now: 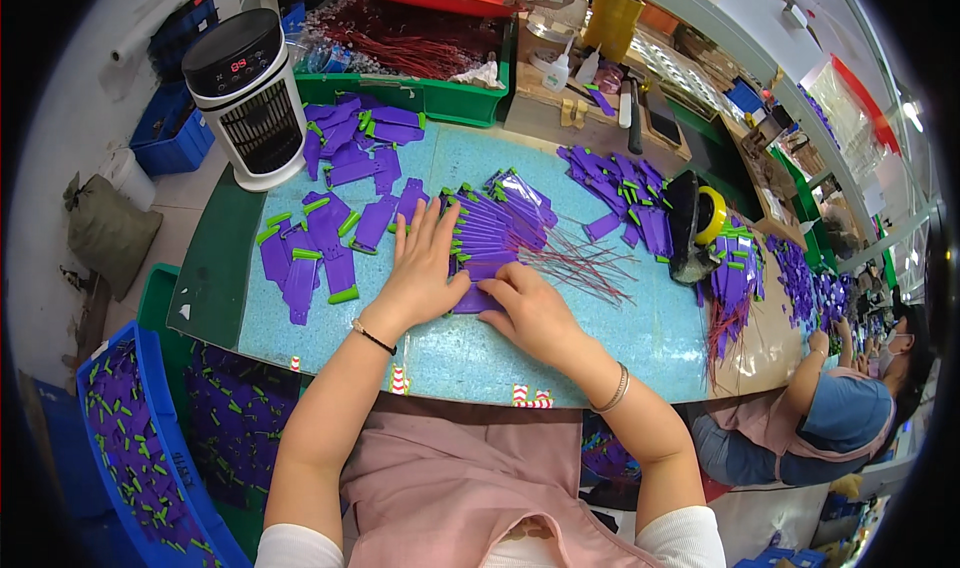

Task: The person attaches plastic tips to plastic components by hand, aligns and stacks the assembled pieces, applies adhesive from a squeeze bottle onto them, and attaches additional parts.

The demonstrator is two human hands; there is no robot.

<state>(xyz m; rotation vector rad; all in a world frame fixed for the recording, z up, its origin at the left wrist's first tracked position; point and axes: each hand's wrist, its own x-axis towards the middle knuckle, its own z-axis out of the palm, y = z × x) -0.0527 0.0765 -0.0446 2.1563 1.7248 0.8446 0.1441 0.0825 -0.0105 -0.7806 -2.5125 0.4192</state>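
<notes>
A row of flat purple plastic pieces with green ends (485,226) lies fanned on the blue tabletop, thin dark red wires (585,260) trailing to the right. My left hand (424,265) rests palm down along the row's left side, fingers stretched, thumb against the nearest purple piece (478,301). From the right, my right hand (530,313) has its fingers bent and thumb and fingertips on that same piece. Loose purple pieces (325,238) are scattered left of my left hand, and another pile (625,193) lies farther right.
A white and black fan heater (248,103) stands at the back left. Behind the table is a green tray (465,106) of red wires. A tape dispenser with yellow tape (708,216) sits at the right. A blue bin (140,438) holds more pieces. Another person (840,408) works at the right.
</notes>
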